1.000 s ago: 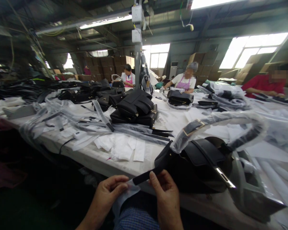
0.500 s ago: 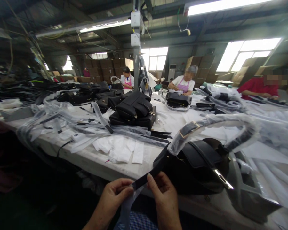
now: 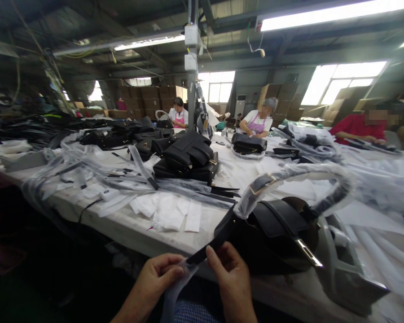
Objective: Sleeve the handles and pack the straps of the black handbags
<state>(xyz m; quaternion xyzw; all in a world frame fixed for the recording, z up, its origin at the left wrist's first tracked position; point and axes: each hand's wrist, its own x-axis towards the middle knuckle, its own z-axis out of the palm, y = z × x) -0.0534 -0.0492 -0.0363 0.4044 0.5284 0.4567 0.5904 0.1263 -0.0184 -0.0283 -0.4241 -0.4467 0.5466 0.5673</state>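
Note:
A black strap (image 3: 199,255) runs from the side of a black handbag (image 3: 272,242) down to my hands. My right hand (image 3: 232,276) pinches the strap between thumb and fingers, close to the bag. To its left, my left hand (image 3: 163,276) is closed on a clear plastic sleeve (image 3: 175,291) around the strap's lower end, and the sleeve hangs down below the fingers. The handbag lies on the table's near edge. Its arched handle (image 3: 299,172) is wrapped in clear plastic, and a gold-coloured bar (image 3: 308,252) shows on its front.
Stacked black handbags (image 3: 188,157) lie mid-table. Plastic-covered strips (image 3: 97,172) and white sheets (image 3: 170,211) spread to the left; clear plastic (image 3: 384,188) heaps at right. A grey stand-like piece (image 3: 350,269) sits beside my bag. Several co-workers (image 3: 256,121) sit across the table (image 3: 128,237).
My left hand has shifted slightly left with the plastic sleeve, and more bare black strap shows between my hands. The right hand keeps its pinch in nearly the same place.

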